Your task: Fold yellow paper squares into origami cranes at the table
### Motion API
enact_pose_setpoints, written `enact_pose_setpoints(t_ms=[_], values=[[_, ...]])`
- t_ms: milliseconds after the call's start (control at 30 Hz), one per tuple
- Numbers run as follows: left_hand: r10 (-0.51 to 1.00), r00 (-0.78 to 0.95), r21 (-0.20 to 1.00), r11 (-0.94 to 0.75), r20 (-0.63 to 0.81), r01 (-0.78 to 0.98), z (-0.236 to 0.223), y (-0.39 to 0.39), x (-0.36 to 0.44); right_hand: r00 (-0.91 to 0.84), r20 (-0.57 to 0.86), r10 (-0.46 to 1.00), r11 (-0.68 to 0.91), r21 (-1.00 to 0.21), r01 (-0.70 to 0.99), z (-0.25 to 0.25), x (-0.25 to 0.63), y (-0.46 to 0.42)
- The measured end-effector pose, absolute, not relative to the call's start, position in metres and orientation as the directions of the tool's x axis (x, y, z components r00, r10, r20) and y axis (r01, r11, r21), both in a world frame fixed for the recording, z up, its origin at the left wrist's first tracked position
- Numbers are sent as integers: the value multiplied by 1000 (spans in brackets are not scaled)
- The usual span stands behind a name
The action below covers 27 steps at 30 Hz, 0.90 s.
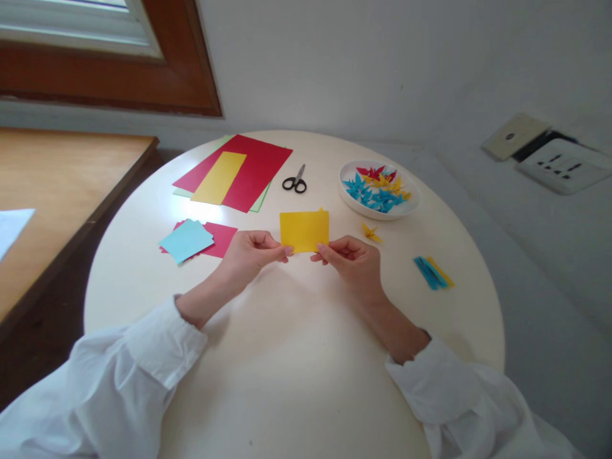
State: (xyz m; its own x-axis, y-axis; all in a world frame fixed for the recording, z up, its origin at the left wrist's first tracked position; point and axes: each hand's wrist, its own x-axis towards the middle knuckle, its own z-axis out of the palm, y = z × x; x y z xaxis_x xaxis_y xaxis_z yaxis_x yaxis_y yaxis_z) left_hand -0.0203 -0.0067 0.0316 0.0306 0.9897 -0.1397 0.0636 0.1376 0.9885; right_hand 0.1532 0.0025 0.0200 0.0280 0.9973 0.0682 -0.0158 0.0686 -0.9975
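A yellow sheet of paper (305,231) is held up over the middle of the round table, its face towards me. My left hand (255,254) pinches its lower left corner between thumb and fingers. At the lower right corner, my right hand (351,256) grips it the same way. A small yellow tip shows just above the sheet's top edge; what it belongs to is hidden. Just right of the sheet, a yellow folded paper crane (371,233) lies on the table. Light blue paper squares (187,241) rest on red ones (222,237) beside my left hand.
Scissors with black handles (294,181) lie beyond the sheet. A white dish (351,205) at the back right holds several red, yellow and blue paper cranes. Larger red paper (261,167), with a yellow strip (220,177) on it, lies back left. Blue and yellow strips (431,273) lie right.
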Motion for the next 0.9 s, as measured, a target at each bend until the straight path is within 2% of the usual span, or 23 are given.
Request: enact_pose_setpoints(t_ms=[300,733,900], values=[[993,17,989,118,-120,88,34,-6,-22,12,59,998,60,-994,-91,20,153,3],[991,42,990,128,-131,62,33,-8,-21,9,37,999,37,-997,-67,20,152,2],[985,65,985,161,-157,-56,34,-10,-20,21,46,999,47,-997,-67,20,151,2]])
